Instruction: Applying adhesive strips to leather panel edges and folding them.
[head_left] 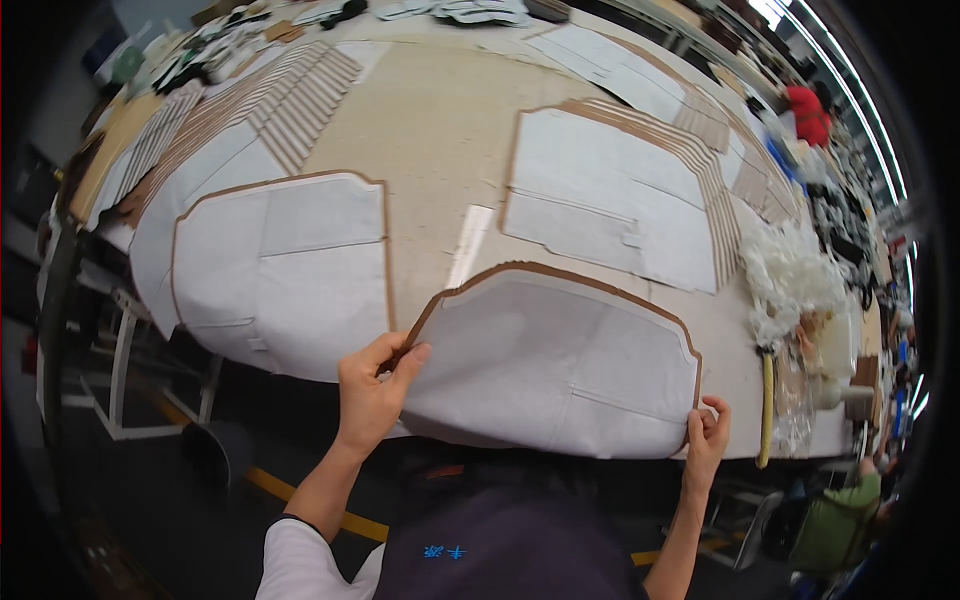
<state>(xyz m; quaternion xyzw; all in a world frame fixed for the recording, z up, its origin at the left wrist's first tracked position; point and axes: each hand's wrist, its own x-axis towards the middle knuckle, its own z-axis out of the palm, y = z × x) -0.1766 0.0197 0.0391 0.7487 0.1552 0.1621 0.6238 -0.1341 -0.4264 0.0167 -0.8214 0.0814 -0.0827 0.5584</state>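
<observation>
Between my two hands a whitish-grey cut panel with a brown bound edge point(510, 350) is held up at the table's near side, its lower part sagging over the edge. My left hand point(375, 385) pinches its left border between thumb and fingers. At the panel's right corner, my right hand point(708, 435) grips the brown edge with bent fingers. A similar panel point(310, 260) lies flat on the left, close to my left hand. Behind the held panel a white strip, like a ruler point(470, 245), rests on the table, its near end covered.
Fanned stacks of brown-edged panels lie at the far left point(300, 100) and right point(610, 180) of the pale table point(430, 120). Crumpled clear plastic point(785, 270) and a yellow rod point(767, 410) sit on the right. Stools point(125, 370) stand below. Other people point(808, 115) are in the background.
</observation>
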